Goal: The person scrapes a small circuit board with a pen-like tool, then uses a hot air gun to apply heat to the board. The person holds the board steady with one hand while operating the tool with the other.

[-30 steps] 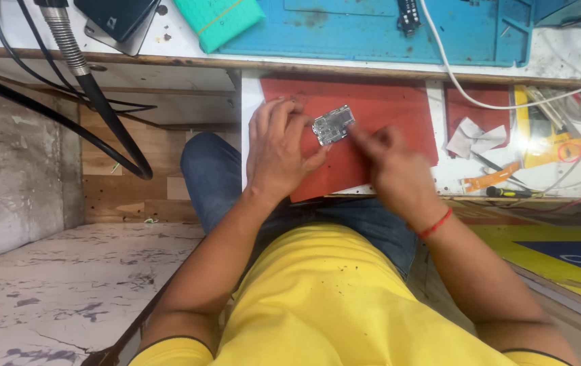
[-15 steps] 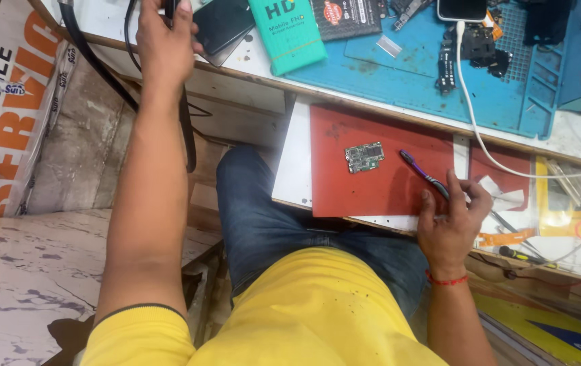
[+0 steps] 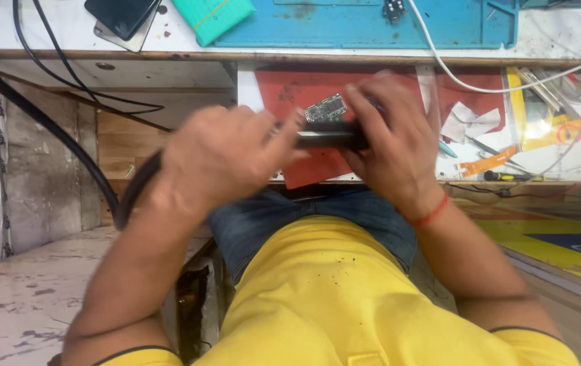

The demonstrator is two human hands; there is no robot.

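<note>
A dark, barrel-shaped tool (image 3: 327, 139) is held horizontally above the red mat (image 3: 304, 91) by both hands. The left hand (image 3: 219, 156) is closed around the rear of the barrel, where a thick black hose (image 3: 46, 129) appears to lead away to the left (the junction is blurred and cannot be confirmed). The right hand (image 3: 392, 142) is wrapped over the front end, with the fingers curled down across it; whether something slim is also pinched there cannot be told. A small circuit board (image 3: 325, 108) lies flat on the mat, just beyond the barrel and partly masked by it.

Risks judged from this position:

- The board is loose on the mat. It could be swept off the pull-out shelf (image 3: 253, 85) if brushed by the barrel or a knuckle.
- The hose hangs in a long curve to the left. Drag from its weight could twist the barrel in the grip and pull its tip off line.
- A white cable (image 3: 453, 74) crosses the mat close to the right hand and could be snagged.
- Motion blur on both hands indicates quick movement; contact with the board would be hard to control.
</note>
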